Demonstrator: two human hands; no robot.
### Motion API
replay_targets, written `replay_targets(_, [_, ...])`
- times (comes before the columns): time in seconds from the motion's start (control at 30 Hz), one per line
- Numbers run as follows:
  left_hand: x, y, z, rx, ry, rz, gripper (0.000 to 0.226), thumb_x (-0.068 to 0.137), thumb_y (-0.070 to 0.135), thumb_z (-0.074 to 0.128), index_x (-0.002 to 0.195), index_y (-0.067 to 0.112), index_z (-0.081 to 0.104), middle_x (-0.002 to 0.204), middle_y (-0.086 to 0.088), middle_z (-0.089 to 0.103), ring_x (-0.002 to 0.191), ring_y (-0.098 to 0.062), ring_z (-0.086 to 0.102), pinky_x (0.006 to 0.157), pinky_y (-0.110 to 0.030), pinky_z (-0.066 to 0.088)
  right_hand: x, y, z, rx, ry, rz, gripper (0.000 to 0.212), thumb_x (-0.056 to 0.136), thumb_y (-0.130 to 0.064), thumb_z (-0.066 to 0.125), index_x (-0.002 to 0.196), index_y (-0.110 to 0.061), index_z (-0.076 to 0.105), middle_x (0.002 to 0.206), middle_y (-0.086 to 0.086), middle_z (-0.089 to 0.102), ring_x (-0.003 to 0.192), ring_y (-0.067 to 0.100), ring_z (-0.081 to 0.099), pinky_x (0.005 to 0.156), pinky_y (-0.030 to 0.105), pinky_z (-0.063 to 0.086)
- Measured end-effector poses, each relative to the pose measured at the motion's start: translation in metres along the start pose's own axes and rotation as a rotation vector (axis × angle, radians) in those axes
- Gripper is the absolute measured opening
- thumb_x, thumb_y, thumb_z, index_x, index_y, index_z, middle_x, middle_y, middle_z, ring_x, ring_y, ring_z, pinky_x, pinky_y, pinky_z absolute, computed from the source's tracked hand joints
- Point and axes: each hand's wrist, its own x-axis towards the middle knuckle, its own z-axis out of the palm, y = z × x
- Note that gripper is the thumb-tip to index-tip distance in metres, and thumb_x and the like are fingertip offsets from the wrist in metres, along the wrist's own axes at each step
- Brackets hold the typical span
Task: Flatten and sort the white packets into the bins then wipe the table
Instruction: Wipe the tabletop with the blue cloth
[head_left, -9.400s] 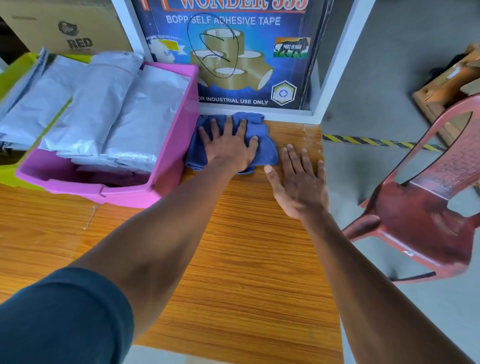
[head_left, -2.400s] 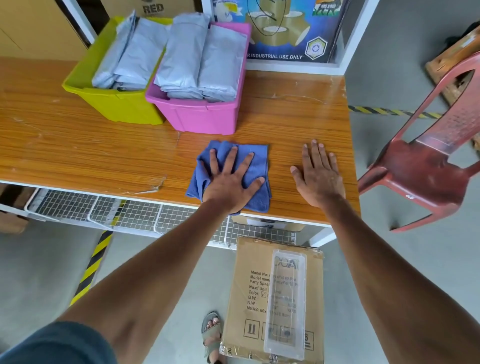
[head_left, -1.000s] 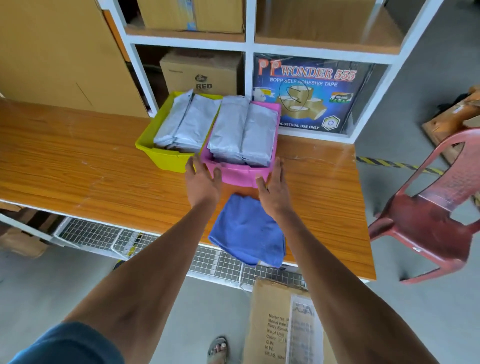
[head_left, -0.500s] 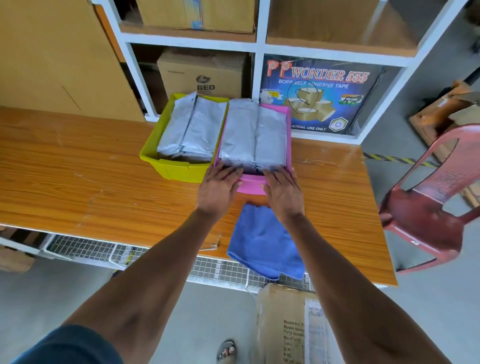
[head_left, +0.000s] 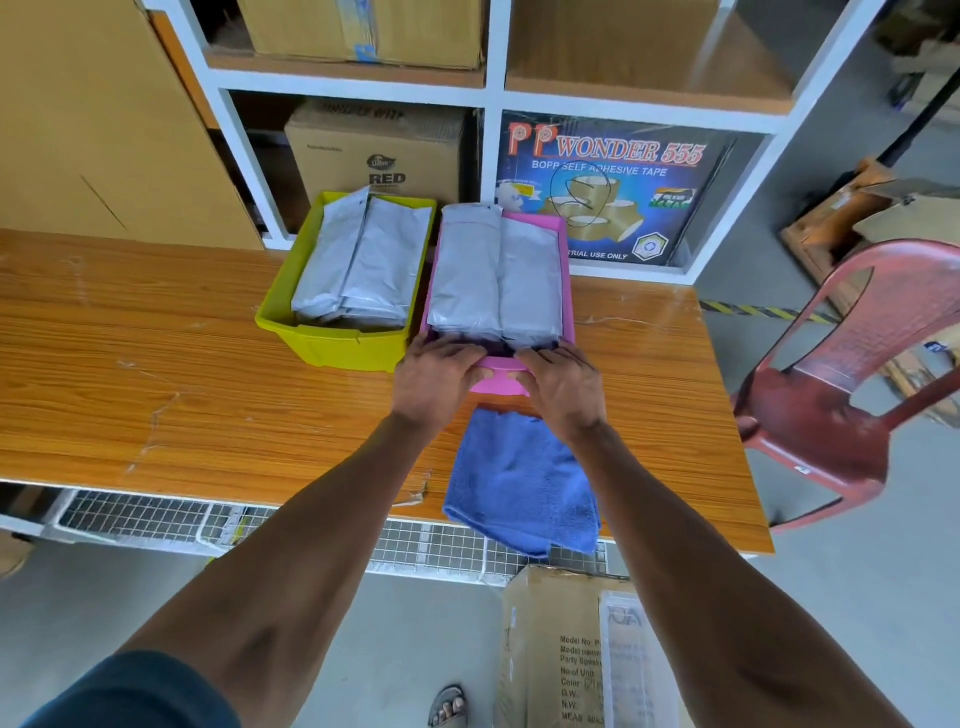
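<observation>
A pink bin (head_left: 567, 291) full of flattened white packets (head_left: 496, 275) stands on the wooden table (head_left: 156, 374), touching a yellow-green bin (head_left: 332, 348) that holds more white packets (head_left: 358, 265). My left hand (head_left: 436, 376) and my right hand (head_left: 561, 384) both grip the pink bin's near rim, fingers curled over its edge. A folded blue cloth (head_left: 519, 478) lies just behind my hands, hanging slightly over the table's front edge.
A white shelf unit (head_left: 493, 98) with cardboard boxes and a blue tape carton (head_left: 608, 192) stands behind the bins. A red plastic chair (head_left: 852, 395) is off the table's right end. A cardboard box (head_left: 582, 649) sits on the floor below.
Both hands left the cloth and the table top, reached forward to the pink bin and closed on its near rim. The cloth stayed by the front edge.
</observation>
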Motion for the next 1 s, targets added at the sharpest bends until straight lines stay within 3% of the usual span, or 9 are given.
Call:
replay_targets(0.07, [0.001, 0.012, 0.003, 0.049, -0.014, 0.030, 0.027, 0.088, 0.039, 0.078, 0.108, 0.021, 0.077, 0.099, 0.001, 0.079, 0.102, -0.024, 0.074, 0.107, -0.053, 0.051, -0.008, 0.005, -0.006, -0.029, 0.020, 0.003, 0.025, 0.085, -0.032, 0.081, 0.107, -0.021, 0.074, 0.085, -0.002, 0.075, 0.083, 0.022, 0.072, 0.099, 0.037, 0.055])
replay_targets(0.17, [0.004, 0.035, 0.012, 0.084, -0.060, 0.039, 0.026, 0.091, 0.042, 0.067, 0.109, 0.025, 0.074, 0.099, 0.003, 0.076, 0.093, -0.025, 0.074, 0.104, -0.050, 0.050, -0.021, 0.019, -0.016, -0.048, 0.012, 0.019, 0.023, 0.087, -0.034, 0.073, 0.107, -0.023, 0.073, 0.087, -0.003, 0.075, 0.086, 0.022, 0.072, 0.104, 0.038, 0.053])
replay_targets(0.37, [0.020, 0.102, 0.022, 0.071, -0.066, 0.091, 0.022, 0.086, 0.037, 0.078, 0.105, 0.026, 0.078, 0.094, 0.005, 0.076, 0.083, -0.026, 0.075, 0.090, -0.049, 0.059, -0.053, 0.069, -0.054, -0.113, 0.001, 0.069, 0.033, 0.074, -0.032, 0.090, 0.104, -0.025, 0.076, 0.086, -0.004, 0.078, 0.087, 0.020, 0.075, 0.096, 0.034, 0.057])
replay_targets(0.5, [0.034, 0.153, 0.043, -0.060, -0.059, 0.148, 0.038, 0.095, 0.040, 0.051, 0.117, 0.024, 0.079, 0.107, 0.003, 0.079, 0.099, -0.023, 0.076, 0.100, -0.054, 0.054, -0.083, 0.114, -0.074, -0.117, 0.028, 0.132, 0.036, 0.076, -0.034, 0.086, 0.109, -0.026, 0.076, 0.093, -0.002, 0.078, 0.094, 0.020, 0.075, 0.100, 0.034, 0.057])
replay_targets(0.67, [0.041, 0.210, 0.068, -0.118, -0.126, 0.155, 0.042, 0.098, 0.016, 0.069, 0.140, 0.024, 0.068, 0.140, -0.005, 0.069, 0.137, -0.032, 0.059, 0.114, -0.069, 0.037, -0.110, 0.172, -0.087, -0.068, -0.009, 0.138, 0.043, 0.090, -0.030, 0.076, 0.130, -0.019, 0.069, 0.126, 0.000, 0.073, 0.127, 0.024, 0.064, 0.113, 0.044, 0.047])
replay_targets(0.83, [0.051, 0.242, 0.075, -0.113, -0.159, 0.135, 0.059, 0.091, 0.006, 0.074, 0.145, 0.026, 0.063, 0.147, 0.000, 0.063, 0.145, -0.032, 0.050, 0.120, -0.070, 0.024, -0.118, 0.201, -0.094, -0.060, -0.096, 0.207, 0.048, 0.097, -0.020, 0.067, 0.145, -0.018, 0.059, 0.144, 0.006, 0.063, 0.142, 0.032, 0.051, 0.116, 0.057, 0.041])
replay_targets(1.0, [0.066, 0.258, 0.079, -0.117, -0.197, 0.123, 0.050, 0.099, 0.009, 0.068, 0.146, 0.025, 0.063, 0.150, -0.002, 0.061, 0.147, -0.032, 0.048, 0.119, -0.073, 0.023, -0.116, 0.224, -0.096, -0.013, -0.118, 0.205, 0.048, 0.098, -0.017, 0.067, 0.145, -0.016, 0.059, 0.147, 0.008, 0.060, 0.145, 0.033, 0.047, 0.117, 0.059, 0.039])
